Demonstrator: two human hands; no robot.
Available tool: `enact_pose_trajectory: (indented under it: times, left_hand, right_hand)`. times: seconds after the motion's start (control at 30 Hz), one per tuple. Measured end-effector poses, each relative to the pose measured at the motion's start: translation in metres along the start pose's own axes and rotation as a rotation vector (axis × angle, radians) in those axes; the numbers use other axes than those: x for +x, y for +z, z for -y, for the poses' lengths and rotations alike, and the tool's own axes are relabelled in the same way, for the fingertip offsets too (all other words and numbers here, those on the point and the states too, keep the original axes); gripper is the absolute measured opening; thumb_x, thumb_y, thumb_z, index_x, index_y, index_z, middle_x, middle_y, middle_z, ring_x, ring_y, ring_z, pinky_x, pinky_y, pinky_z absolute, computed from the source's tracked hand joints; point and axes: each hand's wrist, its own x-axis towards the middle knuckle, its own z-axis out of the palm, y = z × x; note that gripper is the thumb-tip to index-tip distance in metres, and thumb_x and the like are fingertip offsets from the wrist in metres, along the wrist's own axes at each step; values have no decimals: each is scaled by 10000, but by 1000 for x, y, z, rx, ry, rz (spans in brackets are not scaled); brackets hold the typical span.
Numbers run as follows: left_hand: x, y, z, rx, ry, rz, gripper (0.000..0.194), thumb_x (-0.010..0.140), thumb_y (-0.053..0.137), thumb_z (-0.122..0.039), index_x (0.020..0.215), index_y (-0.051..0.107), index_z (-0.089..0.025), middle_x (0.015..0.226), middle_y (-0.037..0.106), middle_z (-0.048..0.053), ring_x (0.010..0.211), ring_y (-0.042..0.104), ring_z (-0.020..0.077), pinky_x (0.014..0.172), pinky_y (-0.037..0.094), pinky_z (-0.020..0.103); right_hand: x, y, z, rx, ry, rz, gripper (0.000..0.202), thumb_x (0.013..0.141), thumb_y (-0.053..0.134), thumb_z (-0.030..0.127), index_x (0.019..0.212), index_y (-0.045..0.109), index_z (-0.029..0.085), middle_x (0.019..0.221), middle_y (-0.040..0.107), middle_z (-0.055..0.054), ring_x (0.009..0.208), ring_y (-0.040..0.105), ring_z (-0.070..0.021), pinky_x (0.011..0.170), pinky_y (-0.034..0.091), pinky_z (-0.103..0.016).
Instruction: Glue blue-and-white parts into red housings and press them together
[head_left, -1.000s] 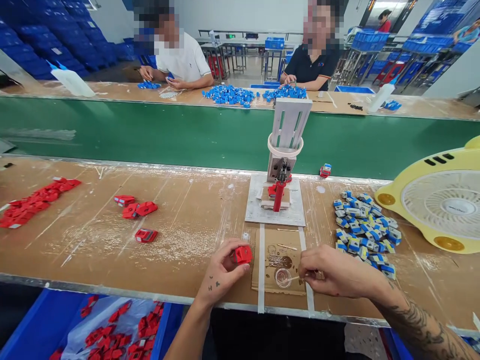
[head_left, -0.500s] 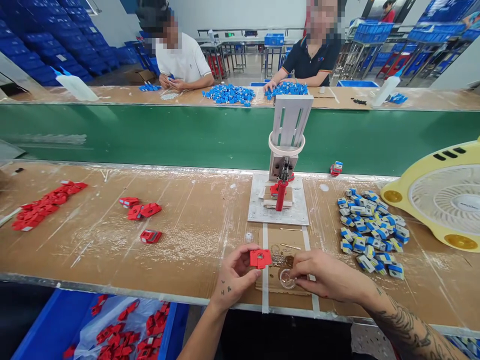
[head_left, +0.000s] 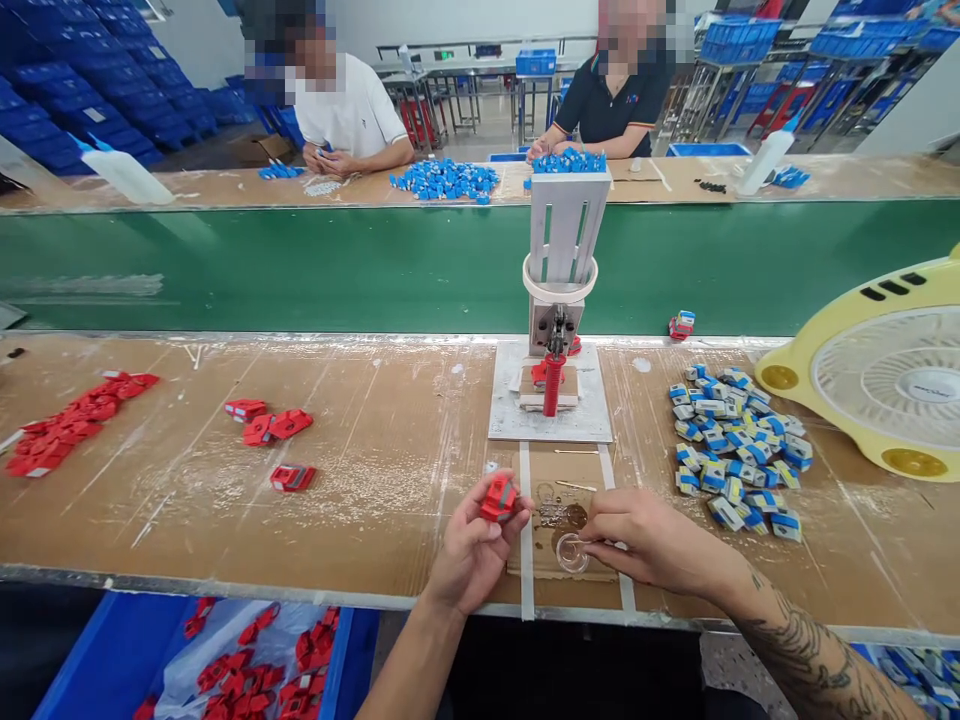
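Note:
My left hand is closed around a small red plastic part, whose grey-marked side shows. Just right of it, my right hand pinches what looks like a thin stick, mostly hidden by the fingers. Its tip is at a small clear round dish. The dish rests on a stained cardboard piece between strips of white tape. Thin sticks and a dark wet patch lie on that cardboard. Behind stands a toggle clamp press with a red handle, a red part under it.
Red parts lie to the left, with a longer row beyond. Blue-and-white parts are heaped right, beside a yellow fan. A blue bin of red parts stands below the table edge. Two people sit across the green belt.
My left hand has turned the red part over, from its flat face with a hole to the grey-marked side. My right hand stays at the clear dish. The view has shifted slightly.

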Motion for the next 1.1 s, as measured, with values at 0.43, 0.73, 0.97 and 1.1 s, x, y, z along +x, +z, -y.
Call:
enact_pose_trajectory:
  times: [0.43,0.73,0.97,1.1]
  left_hand:
    - [3,-1,-9,976,383,-122,285,779,717,-485,819,784,-211,811,644,36,785,588,219,753,500,330]
    - [0,-3,-5,641,249,-103,326,700,866,-386,924,716,-202,787,708,15,754,668,184,713,550,280]
    - [-2,-15,8,505,269,-38,388,642,882,-249,997,728,-216,917,765,42,852,756,237,796,610,337]
    - [-3,-18,9,749,431,-73,363,715,822,-258,1069,775,-194,1019,798,92,935,759,263,874,610,358]
  right_hand:
    - [-1,11,-2,-82,-43,-142,380,1067,456,273,826,736,182,711,649,-38,672,608,-163,618,424,-268]
    - [-1,12,-1,-95,-64,-140,289,1021,529,202,795,709,182,710,637,-31,661,594,-161,613,430,-265]
    - [-10,5,0,46,-32,-227,327,1053,481,273,860,729,182,743,685,-50,672,624,-162,618,467,-259]
    - [-18,1,0,246,24,-404,277,1012,584,339,835,749,205,667,675,-21,581,613,-135,550,469,-230]
